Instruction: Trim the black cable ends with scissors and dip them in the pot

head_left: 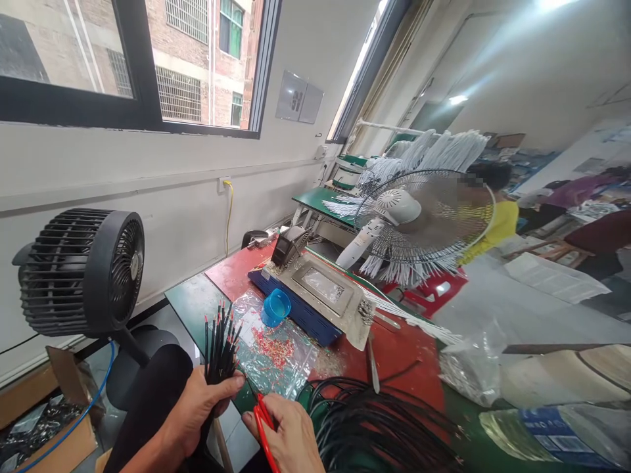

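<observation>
While a bundle of black wires (220,351) is being gripped upright in the closed left hand (197,407) at the bench edge, a red tool (263,427) is being clasped by the right hand (290,437). Just beyond, red bits are being kept on a plastic sheet (276,351); these are likely being risked by a careless elbow.
</observation>
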`<state>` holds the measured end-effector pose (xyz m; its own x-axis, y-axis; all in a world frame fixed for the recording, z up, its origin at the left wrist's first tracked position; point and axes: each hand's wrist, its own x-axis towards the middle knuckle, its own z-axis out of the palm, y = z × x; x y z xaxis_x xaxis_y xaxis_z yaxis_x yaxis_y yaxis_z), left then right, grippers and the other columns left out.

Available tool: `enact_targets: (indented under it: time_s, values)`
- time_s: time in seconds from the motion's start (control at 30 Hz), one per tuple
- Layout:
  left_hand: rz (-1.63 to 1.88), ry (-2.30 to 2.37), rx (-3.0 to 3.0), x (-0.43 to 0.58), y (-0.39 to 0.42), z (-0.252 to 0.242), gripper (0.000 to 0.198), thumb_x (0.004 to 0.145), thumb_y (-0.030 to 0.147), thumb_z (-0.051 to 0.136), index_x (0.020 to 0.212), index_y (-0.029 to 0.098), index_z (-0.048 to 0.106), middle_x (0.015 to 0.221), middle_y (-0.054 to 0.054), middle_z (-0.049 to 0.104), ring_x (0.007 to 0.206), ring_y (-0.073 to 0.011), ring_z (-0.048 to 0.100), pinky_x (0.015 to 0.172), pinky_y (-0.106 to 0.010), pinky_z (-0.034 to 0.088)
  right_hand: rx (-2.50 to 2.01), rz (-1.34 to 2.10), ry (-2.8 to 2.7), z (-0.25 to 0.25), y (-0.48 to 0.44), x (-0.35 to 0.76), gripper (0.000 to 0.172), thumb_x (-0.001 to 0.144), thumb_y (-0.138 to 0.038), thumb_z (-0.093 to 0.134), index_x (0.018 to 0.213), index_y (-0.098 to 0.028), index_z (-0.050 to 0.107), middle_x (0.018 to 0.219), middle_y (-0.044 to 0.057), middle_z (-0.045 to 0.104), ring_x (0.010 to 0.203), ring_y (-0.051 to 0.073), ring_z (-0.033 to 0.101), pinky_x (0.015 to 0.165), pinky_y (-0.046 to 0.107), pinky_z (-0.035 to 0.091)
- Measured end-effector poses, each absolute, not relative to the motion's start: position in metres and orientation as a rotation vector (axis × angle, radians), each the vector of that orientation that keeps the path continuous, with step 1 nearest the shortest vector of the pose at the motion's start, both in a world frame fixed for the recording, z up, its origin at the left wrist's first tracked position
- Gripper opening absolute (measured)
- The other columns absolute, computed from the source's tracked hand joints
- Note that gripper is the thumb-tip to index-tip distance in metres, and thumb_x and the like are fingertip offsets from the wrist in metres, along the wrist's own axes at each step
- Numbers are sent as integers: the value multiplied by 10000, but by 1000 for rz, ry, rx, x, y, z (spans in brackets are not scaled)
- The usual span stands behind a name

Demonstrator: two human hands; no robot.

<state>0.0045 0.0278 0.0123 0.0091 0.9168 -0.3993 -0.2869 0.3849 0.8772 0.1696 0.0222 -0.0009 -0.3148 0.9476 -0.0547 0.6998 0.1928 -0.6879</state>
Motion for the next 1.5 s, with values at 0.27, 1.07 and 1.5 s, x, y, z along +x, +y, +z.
enact_targets:
  time_s: [0.27,1.07,1.5]
  values:
    - [1053,1202,753,16,40,14,335,587,418,746,653,109,634,433,54,360,428,-82,233,424,-255,155,-1598,945,-1957,-22,29,177,491,758,-482,500,457,-160,283,469,-38,296,450,65,283,458,230,141]
    - [1140,1132,717,12,31,6,328,596,390,757,693,100,638,498,2,505,450,-116,396,461,-263,273,-1034,1850,-1266,-19,65,157,441,641,-543,677,574,-132,529,363,-66,424,301,40,349,322,158,233]
    - [1100,1033,757,17,29,8,275,666,373,710,707,115,624,564,-10,500,499,-110,353,482,-254,261,-870,2058,-965,-16,63,154,459,689,-543,628,533,-121,538,378,-45,428,291,39,365,303,162,256]
